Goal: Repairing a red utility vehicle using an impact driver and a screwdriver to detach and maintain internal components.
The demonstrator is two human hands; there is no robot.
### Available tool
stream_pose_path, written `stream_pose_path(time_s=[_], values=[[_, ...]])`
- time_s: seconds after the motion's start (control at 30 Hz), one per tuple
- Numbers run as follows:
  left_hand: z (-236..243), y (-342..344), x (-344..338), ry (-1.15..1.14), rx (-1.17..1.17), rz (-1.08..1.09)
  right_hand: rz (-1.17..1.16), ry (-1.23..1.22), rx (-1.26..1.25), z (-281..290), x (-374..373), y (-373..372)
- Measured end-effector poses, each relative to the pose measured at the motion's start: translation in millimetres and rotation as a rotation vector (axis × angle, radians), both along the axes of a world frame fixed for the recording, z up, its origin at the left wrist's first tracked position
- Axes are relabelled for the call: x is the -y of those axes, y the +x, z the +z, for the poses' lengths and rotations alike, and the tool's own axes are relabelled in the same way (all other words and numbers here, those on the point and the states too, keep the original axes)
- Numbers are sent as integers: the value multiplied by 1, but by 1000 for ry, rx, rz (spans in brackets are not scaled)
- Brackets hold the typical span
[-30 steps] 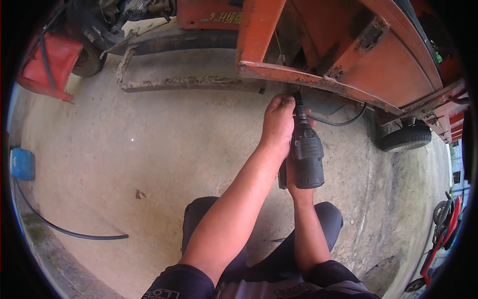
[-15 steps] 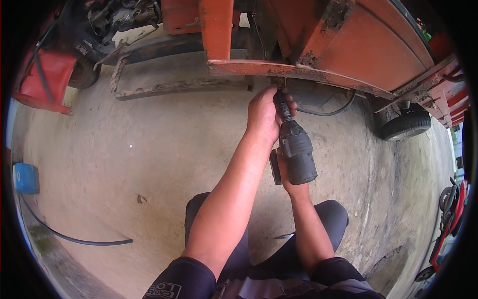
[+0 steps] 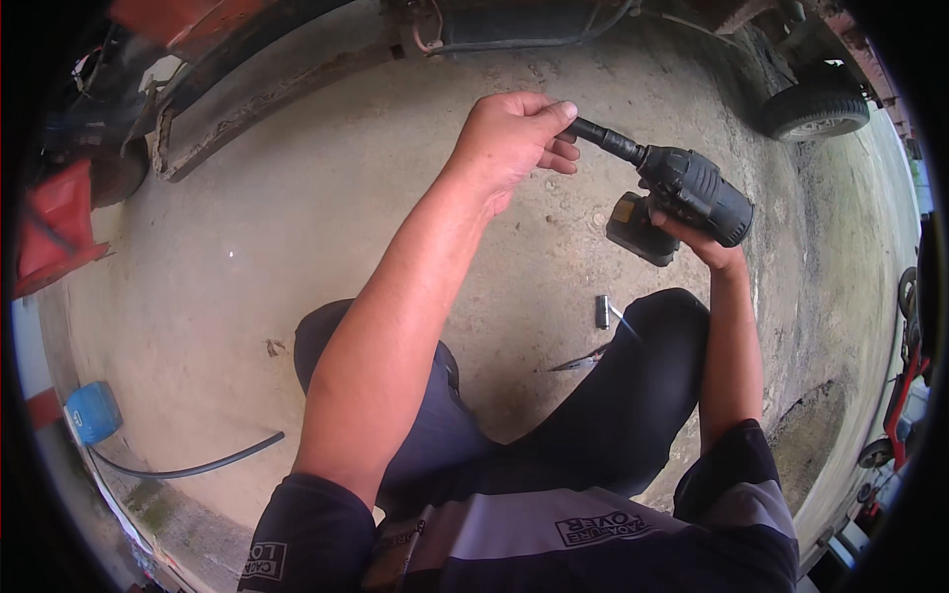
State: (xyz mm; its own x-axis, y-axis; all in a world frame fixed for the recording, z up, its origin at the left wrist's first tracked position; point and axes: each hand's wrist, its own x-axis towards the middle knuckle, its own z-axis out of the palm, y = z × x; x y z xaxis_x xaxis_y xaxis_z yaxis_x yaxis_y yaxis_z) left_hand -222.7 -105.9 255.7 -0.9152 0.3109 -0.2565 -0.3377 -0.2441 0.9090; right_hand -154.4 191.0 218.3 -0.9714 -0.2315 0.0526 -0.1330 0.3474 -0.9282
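Impact wrench, just one, is held above the floor, right of centre. Left to right: one blue container, one black hose, one left hand whose fingers pinch the tip of the single black extension, one metal cylinder below, one right hand with fingers wrapped around the wrench, one tyre.

Boxed lettering marks the shirt, front and left sleeve.
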Motion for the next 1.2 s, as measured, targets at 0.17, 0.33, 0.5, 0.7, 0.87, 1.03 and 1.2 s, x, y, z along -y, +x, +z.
stream_pose_path(time_s=[0.17, 0.33, 0.5, 0.7, 0.87, 1.03, 1.2], values=[[-63, 24, -59, -218, 154, -143, 39, 193, 74, -70, -88, 20], [-143, 55, -87, -190, 327, -103, 71, 154, 76, -156, -109, 43], [-145, 64, -107, -191, 224, -144, -9, 21, 175, -176, -135, 68], [-157, 62, -122, -223, 138, -96, 4, 34, 25, -180, -136, 64], [-156, 62, -137, -686, -404, -37, -124, -123, 111, -178, -134, 65], [-151, 57, -141, -438, -193, -81, -205, -125, 126, -190, -133, 72], [-150, 62, -147, -205, -81, -175, -221, -97, 62, -192, -128, 70]])
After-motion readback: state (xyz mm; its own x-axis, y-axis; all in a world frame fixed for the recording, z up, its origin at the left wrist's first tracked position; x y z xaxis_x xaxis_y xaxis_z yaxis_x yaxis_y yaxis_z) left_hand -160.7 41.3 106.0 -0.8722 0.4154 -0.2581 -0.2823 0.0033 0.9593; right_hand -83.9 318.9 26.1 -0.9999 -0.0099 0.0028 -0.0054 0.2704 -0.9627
